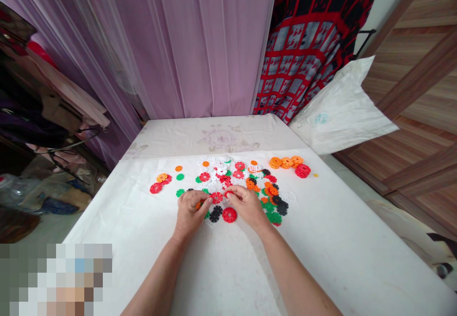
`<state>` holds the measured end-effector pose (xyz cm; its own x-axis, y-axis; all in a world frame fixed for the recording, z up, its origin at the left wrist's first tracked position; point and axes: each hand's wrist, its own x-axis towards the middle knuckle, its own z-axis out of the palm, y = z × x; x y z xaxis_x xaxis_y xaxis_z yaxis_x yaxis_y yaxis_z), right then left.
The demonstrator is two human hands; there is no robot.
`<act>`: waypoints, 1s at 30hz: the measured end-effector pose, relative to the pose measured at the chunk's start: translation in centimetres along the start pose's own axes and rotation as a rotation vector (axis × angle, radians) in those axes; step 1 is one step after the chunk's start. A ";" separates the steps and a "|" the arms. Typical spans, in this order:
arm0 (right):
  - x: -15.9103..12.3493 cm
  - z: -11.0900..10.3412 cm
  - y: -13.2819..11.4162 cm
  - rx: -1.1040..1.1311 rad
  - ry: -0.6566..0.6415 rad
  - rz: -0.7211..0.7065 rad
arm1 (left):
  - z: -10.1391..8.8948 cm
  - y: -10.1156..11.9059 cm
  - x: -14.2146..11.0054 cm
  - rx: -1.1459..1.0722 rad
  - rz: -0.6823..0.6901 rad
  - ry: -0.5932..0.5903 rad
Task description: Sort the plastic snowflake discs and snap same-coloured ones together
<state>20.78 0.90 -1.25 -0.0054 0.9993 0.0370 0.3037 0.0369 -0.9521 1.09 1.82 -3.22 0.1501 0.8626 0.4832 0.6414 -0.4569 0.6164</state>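
Observation:
A scatter of flat plastic snowflake discs (246, 175) in red, green, orange, white and black lies on a white table (321, 240). My left hand (191, 211) is curled, with an orange disc showing under its fingers. My right hand (246, 204) is pinched beside it. Between the two sets of fingertips sits a red disc (216, 197), touched from both sides. Just below the hands lie another red disc (229, 214) and a black disc (215, 213).
A row of joined orange discs with a red one (290, 164) lies at the back right. A small red and orange group (160, 182) lies at the left. A white pillow (339, 111) rests at the table's right rear corner. Purple curtains (185, 44) hang behind.

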 end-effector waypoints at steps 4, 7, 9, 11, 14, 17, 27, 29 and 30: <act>-0.1 -2.6 -0.9 -0.492 0.252 -0.060 | -0.2 -0.2 0.2 -0.063 -0.030 -0.026; -0.5 -3.2 -2.0 -0.580 0.327 -0.108 | -0.3 0.1 0.2 -0.055 -0.002 -0.012; -0.8 -2.7 -2.6 -0.444 0.172 -0.065 | -0.4 0.5 0.1 -0.019 0.051 0.001; -0.9 -1.9 -2.9 -0.243 -0.037 0.050 | -0.5 1.0 0.0 0.033 0.111 -0.001; -1.0 -1.2 -2.8 0.048 -0.204 0.178 | -0.8 1.7 -0.1 0.094 0.179 0.003; -0.9 -1.1 -2.3 0.239 -0.209 0.213 | -0.8 2.0 -0.1 0.124 0.239 0.012; -0.6 -0.9 -1.4 0.296 -0.140 0.162 | -0.9 2.2 -0.3 0.039 0.079 -0.016; -0.6 -0.9 -1.4 0.261 -0.161 0.146 | -1.0 2.4 -0.2 0.044 0.043 -0.038; -0.7 -0.8 -1.4 0.247 -0.175 0.136 | -1.1 2.5 -0.2 0.049 0.028 -0.056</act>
<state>21.14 0.18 0.28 -0.1512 0.9802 -0.1278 0.0725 -0.1179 -0.9904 1.88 0.23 -1.12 0.2094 0.8613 0.4629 0.6720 -0.4707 0.5718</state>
